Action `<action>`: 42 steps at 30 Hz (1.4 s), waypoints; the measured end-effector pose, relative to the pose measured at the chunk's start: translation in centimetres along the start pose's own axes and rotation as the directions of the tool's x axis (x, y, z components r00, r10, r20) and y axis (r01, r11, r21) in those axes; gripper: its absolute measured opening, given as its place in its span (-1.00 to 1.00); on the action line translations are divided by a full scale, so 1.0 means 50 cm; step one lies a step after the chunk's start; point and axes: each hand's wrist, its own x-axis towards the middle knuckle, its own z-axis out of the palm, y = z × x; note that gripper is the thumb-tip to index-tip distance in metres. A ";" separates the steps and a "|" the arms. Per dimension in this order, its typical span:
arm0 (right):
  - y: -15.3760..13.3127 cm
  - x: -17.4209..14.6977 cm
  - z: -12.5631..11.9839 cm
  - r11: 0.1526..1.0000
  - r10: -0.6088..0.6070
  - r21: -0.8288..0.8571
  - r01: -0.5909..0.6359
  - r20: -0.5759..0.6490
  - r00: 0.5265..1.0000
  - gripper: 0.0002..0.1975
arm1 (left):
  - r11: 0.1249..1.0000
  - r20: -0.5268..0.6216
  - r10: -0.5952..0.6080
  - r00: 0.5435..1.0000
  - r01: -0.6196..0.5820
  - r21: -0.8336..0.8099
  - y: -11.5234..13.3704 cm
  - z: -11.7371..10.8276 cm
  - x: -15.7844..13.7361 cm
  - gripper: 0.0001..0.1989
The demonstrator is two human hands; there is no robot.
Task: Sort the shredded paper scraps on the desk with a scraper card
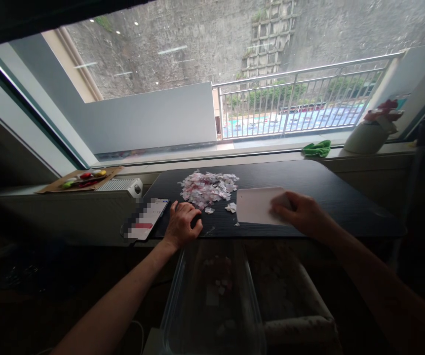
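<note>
My left hand rests on the front edge of the dark table, fingers bent and thumb apart, with no held thing visible. Just left of it lies a phone, its screen lit and partly pixelated. My right hand, slightly blurred, grips the right side of a flat white card that has a small hole near its left edge. Beyond my left hand a heap of torn paper scraps is piled up. A few loose scraps lie between the heap and the card.
Below the table edge stands a clear plastic bin with paper pieces inside. The dark table reaches to a window sill, where a green cloth and a pale pot sit. On the left are cardboard and a white ribbed device.
</note>
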 end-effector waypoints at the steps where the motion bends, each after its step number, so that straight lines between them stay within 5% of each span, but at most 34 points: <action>1: -0.001 0.000 0.006 1.000 -0.008 -0.005 0.008 0.023 1.000 -0.78 | 1.000 -0.001 0.000 1.000 0.000 0.000 0.000 0.000 0.000 -0.81; 10: 0.011 -0.003 -0.060 0.960 0.062 -0.264 -0.097 -0.139 0.988 -0.83 | 1.000 -0.003 -0.003 1.000 0.003 -0.009 0.001 0.000 0.000 -0.83; 33: 0.044 0.015 -0.031 0.990 0.141 0.016 -0.140 -0.040 0.989 -0.78 | 1.000 0.002 -0.011 1.000 0.011 0.003 -0.001 -0.004 0.000 -0.82; 42: 0.089 0.017 -0.030 0.962 0.231 0.157 -0.222 -0.045 0.972 -0.81 | 0.968 0.151 0.246 0.957 -0.234 -0.093 0.127 -0.005 0.044 -0.65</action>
